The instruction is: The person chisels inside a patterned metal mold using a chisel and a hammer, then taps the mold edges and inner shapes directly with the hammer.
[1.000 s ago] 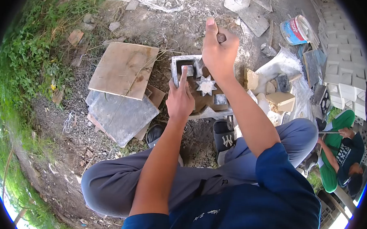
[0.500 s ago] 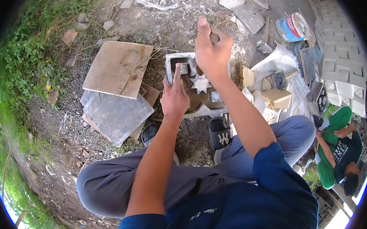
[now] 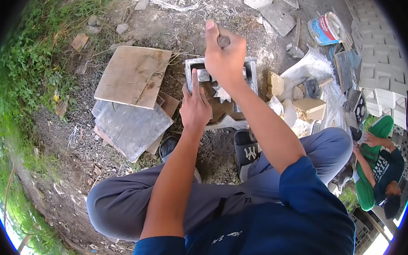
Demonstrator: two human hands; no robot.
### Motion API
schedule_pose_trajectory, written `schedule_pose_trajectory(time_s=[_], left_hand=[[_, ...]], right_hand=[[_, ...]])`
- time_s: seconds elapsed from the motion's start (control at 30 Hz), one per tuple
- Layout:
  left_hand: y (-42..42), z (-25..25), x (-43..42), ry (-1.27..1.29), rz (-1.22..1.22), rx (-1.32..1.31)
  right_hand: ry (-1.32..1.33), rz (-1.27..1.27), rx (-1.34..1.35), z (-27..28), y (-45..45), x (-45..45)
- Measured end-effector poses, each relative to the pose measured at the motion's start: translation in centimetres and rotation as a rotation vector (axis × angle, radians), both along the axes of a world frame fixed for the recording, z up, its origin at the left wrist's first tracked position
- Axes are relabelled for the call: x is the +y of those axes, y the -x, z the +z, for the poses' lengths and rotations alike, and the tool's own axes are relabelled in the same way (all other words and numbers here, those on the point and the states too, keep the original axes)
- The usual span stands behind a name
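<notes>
If the round-ended tool (image 3: 223,41) in our right hand (image 3: 226,61) slipped, it could catch our left hand (image 3: 195,108) at the left wall of the star-centred mould (image 3: 254,78). The mould lies beneath our right fingers, clamped around the tool; our left index finger extends, but whether those fingers grip the mould's wall, we cannot tell.

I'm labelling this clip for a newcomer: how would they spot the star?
Beyond the grey trousers, find the box-like frame. At its middle, between the left hand and right wrist, lies the pale star. Its jagged points set it apart from the squarish block nearby.
</notes>
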State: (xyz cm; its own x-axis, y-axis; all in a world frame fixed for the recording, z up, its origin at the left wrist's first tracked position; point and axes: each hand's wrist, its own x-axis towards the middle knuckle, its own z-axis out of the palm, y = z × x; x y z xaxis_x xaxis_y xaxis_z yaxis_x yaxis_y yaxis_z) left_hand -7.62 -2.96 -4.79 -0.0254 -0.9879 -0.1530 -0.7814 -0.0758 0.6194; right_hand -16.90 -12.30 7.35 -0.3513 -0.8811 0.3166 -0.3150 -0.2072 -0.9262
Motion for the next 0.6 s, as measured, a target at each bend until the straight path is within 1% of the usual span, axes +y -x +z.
schedule_pose_trajectory(time_s=[0.03, 0.07, 0.1, 0.13, 0.17, 0.23, 0.27, 0.3, 0.37, 0.4, 0.43, 0.5, 0.53, 0.57, 0.6], left_hand=[[-0.2, -0.4, 0.3, -0.001, -0.002, -0.001], [-0.2, -0.6, 0.3, 0.053, -0.004, -0.012], [-0.3, -0.6, 0.4, 0.045, 0.009, -0.017], [-0.4, -0.4, 0.8, 0.033, 0.01, -0.007], [-0.3, -0.1, 0.4, 0.04, 0.004, 0.007], [-0.1, -0.1, 0.5, 0.007, -0.01, 0.023], [-0.1, -0.4, 0.9, 0.022, -0.015, 0.01], [-0.2, -0.6, 0.3, 0.056, -0.007, -0.002], [-0.5, -0.2, 0.6, 0.046, 0.012, -0.016], [-0.6, 0.0, 0.7, 0.01, 0.009, -0.025], [-0.3, 0.0, 0.4, -0.013, -0.003, -0.025], [0.0, -0.2, 0.8, 0.003, -0.013, -0.029], [-0.1, -0.5, 0.8, 0.042, -0.018, -0.016], [-0.3, -0.7, 0.4, 0.088, -0.004, -0.002], [-0.3, -0.1, 0.3, 0.031, 0.002, 0.002]], right_hand=[[-0.009, -0.009, -0.002, 0.7, 0.4, 0.6], [0.052, -0.078, -0.138, 1.3, 1.0, 0.8], [0.101, -0.146, -0.278, 1.5, 1.2, 1.1], [0.122, -0.12, -0.225, -0.2, 0.7, 1.5], [0.125, -0.112, -0.229, -1.5, 0.9, 0.7], [0.063, 0.087, 0.044, -0.6, 0.7, -0.1], [0.022, 0.03, -0.019, 0.4, 1.0, 0.1], [0.03, 0.027, -0.018, 0.4, 1.3, 0.7], [0.081, -0.069, -0.277, -0.3, 1.8, 2.6], [0.044, -0.007, -0.162, -4.3, 1.8, 2.2], [0.05, -0.008, -0.159, -3.4, 1.9, 1.2], [-0.024, 0.092, -0.064, -1.2, 2.6, -0.3], [-0.029, 0.097, -0.214, 0.5, 2.7, 0.5], [-0.023, 0.106, -0.211, -0.1, 3.1, 0.8], [0.017, 0.144, -0.274, -1.5, 3.7, 1.8]])
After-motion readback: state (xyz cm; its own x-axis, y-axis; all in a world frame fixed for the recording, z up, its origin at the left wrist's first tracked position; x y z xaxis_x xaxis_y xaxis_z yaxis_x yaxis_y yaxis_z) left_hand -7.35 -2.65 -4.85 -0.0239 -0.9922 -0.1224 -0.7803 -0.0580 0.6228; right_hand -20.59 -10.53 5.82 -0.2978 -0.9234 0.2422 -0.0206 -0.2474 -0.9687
